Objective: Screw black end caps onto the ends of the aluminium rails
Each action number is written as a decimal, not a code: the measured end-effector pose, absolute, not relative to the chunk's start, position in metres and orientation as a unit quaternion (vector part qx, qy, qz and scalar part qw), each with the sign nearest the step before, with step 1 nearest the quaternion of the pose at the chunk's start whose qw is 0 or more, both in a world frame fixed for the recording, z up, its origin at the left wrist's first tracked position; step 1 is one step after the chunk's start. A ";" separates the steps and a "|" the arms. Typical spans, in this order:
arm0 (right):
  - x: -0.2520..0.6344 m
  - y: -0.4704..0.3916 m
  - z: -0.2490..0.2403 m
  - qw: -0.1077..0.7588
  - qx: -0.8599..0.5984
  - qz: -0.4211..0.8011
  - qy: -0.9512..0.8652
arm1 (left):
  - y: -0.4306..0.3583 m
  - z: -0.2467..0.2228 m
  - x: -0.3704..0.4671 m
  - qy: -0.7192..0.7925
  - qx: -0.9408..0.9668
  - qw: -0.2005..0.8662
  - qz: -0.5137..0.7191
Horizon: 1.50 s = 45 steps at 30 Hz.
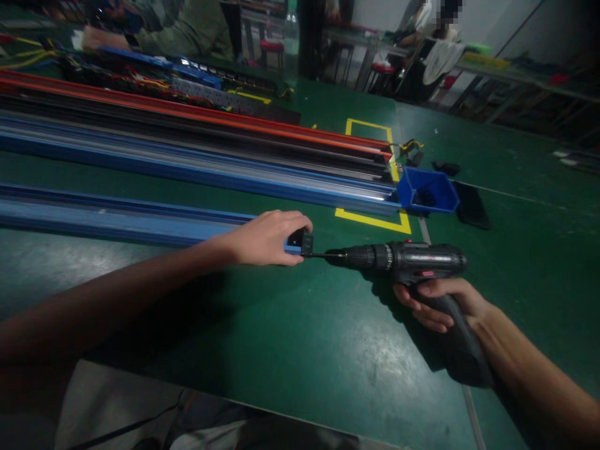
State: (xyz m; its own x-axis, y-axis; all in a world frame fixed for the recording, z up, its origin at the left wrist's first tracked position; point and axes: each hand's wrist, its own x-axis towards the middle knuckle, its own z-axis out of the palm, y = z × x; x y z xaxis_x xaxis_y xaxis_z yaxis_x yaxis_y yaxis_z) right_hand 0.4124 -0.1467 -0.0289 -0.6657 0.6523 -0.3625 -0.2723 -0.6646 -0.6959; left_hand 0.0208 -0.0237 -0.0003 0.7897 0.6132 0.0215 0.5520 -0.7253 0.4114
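Observation:
My left hand (272, 237) is closed around the right end of a long blue rail (154, 220) lying on the green table. A small black end cap (307, 244) sits at that end, just beyond my fingertips. My right hand (440, 303) grips a black cordless drill (412, 257) by its handle, with the chuck facing left. The drill's thin bit (328, 255) reaches to the end cap, and its tip appears to touch it. Whether a screw is at the tip is too small to tell.
Farther back lie more blue rails (262, 178) and an orange rail (234, 114), their ends by yellow tape (370, 222). A blue bin (429, 190) with dark parts stands beside a black flat object (471, 205). Behind are wiring, a bottle (291, 44) and a person's sleeve (187, 31).

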 end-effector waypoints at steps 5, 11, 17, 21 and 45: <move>0.415 -0.147 -0.032 0.268 -0.307 0.861 -0.304 | -0.024 -0.002 0.021 0.314 0.927 0.191 0.079; 0.416 -0.147 -0.031 0.259 -0.304 0.867 -0.299 | -0.023 -0.002 0.020 0.311 0.927 0.193 0.083; 0.416 -0.147 -0.032 0.262 -0.304 0.866 -0.299 | -0.023 -0.001 0.021 0.315 0.925 0.198 0.079; 0.417 -0.147 -0.032 0.264 -0.309 0.863 -0.301 | -0.023 -0.001 0.021 0.314 0.926 0.197 0.077; 0.416 -0.147 -0.031 0.265 -0.298 0.869 -0.291 | -0.023 -0.003 0.021 0.313 0.926 0.192 0.083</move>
State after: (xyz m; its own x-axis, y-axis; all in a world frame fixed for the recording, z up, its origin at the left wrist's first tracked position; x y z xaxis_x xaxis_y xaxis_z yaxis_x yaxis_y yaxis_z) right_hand 0.4164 -0.1470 -0.0306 -0.6817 0.6348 -0.3638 -0.2873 -0.6895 -0.6649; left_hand 0.0213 -0.0227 -0.0030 0.7898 0.6125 0.0324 0.5490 -0.7294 0.4081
